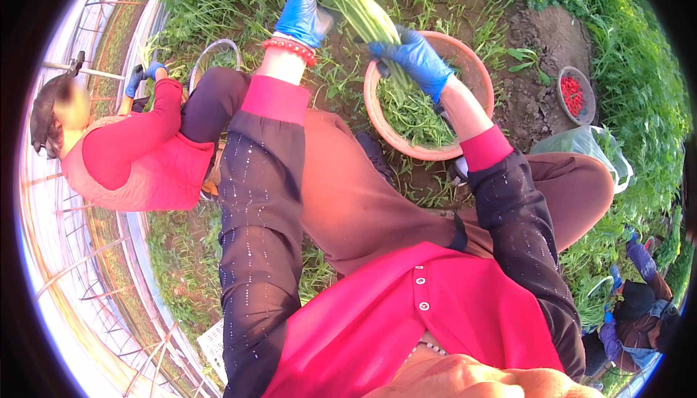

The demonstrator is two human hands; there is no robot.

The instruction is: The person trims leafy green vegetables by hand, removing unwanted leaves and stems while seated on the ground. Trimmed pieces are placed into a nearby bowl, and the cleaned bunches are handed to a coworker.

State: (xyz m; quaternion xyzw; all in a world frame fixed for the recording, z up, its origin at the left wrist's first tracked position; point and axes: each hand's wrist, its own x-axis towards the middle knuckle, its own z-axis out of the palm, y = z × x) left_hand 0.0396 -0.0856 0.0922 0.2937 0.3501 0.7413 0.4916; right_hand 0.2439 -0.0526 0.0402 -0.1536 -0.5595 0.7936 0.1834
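Observation:
Both my hands wear blue coated gloves. My left hand (pixel 306 17) grips the upper, leafy part of a bunch of long-stemmed leafy greens (pixel 362 9). Around the lower stems, my right hand (pixel 418 65) is closed, above the rim of a round orange-brown basin (pixel 372 109). The bunch slants from the top of the view down toward that basin, its leafy end partly cut off by the picture's edge. Loose cut greens (pixel 414 115) lie inside the basin, which stands on the soil between my feet.
A bowl (pixel 591 105) of small red pieces (pixel 572 95) and a plastic bag (pixel 577 145) lie to the right. Co-workers (pixel 141 153) crouch at left and lower right. Growing greens (pixel 637 71) surround the soil. A white crate (pixel 214 346) and greenhouse poles (pixel 87 262) show at lower left.

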